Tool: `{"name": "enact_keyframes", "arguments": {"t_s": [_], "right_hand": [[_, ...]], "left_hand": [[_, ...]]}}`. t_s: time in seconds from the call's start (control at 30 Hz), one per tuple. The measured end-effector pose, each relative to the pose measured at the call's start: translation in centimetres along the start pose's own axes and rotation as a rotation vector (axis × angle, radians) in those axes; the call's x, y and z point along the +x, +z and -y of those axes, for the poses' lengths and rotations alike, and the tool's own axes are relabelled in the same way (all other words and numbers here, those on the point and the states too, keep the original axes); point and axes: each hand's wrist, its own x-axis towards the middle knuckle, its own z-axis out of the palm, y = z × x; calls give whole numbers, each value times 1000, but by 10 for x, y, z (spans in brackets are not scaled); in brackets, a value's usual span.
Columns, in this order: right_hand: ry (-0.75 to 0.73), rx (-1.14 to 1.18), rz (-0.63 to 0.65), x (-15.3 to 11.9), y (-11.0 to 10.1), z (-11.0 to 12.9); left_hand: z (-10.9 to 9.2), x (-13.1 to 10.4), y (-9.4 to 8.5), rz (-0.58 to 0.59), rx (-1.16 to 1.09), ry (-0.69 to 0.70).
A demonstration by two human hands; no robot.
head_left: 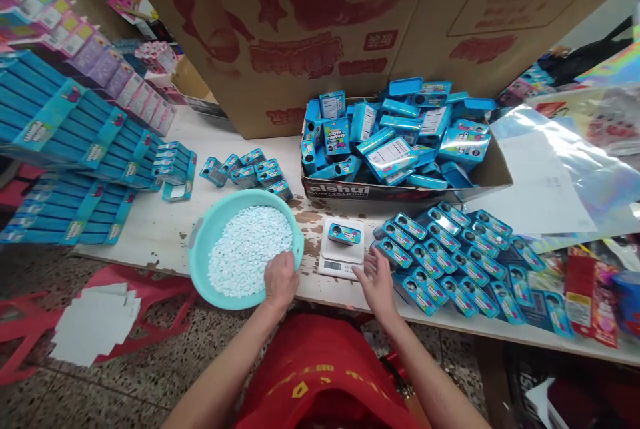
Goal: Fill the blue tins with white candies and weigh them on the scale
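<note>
My left hand (281, 279) is closed over the right side of a turquoise basin (197, 274) filled with small white candies (245, 249); what its fingers hold is hidden. My right hand (376, 280), fingers apart and holding nothing, is at the right edge of a small white scale (340, 267). On the scale's plate sits one blue tin (344, 233). Many blue tins (443, 257) stand in slanted rows just right of my right hand, their round openings upward.
An open carton (400, 195) heaped with blue tins is behind the scale. Several tins (245, 176) stand behind the basin. Stacked blue display boxes (60, 115) rise at the left. A large cardboard box (300, 35) walls the back. Red packets (593, 299) lie far right.
</note>
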Motion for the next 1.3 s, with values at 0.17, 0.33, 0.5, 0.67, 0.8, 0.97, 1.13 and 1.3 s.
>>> {"name": "enact_keyframes", "arguments": {"t_s": [0.17, 0.33, 0.5, 0.67, 0.8, 0.97, 1.13, 1.3], "right_hand": [[-57, -58, 57, 46, 30, 18], [-36, -33, 191, 49, 27, 54], [26, -12, 555, 22, 47, 129], [477, 35, 870, 9, 105, 147], [614, 27, 899, 8, 118, 129], [417, 97, 904, 1, 109, 126], [360, 318, 881, -5, 95, 134], [29, 179, 511, 4, 61, 111]], "left_hand": [[-23, 3, -1, 71, -207, -28], [-1, 10, -30, 29, -863, -236], [35, 36, -66, 126, -1894, -404], [55, 43, -51, 341, -2293, -729], [58, 34, -28, 275, -2316, -964], [55, 35, -30, 263, -2318, -1079], [55, 42, -44, 358, -2318, -1016], [60, 51, -56, 370, -2387, -1001]]}}
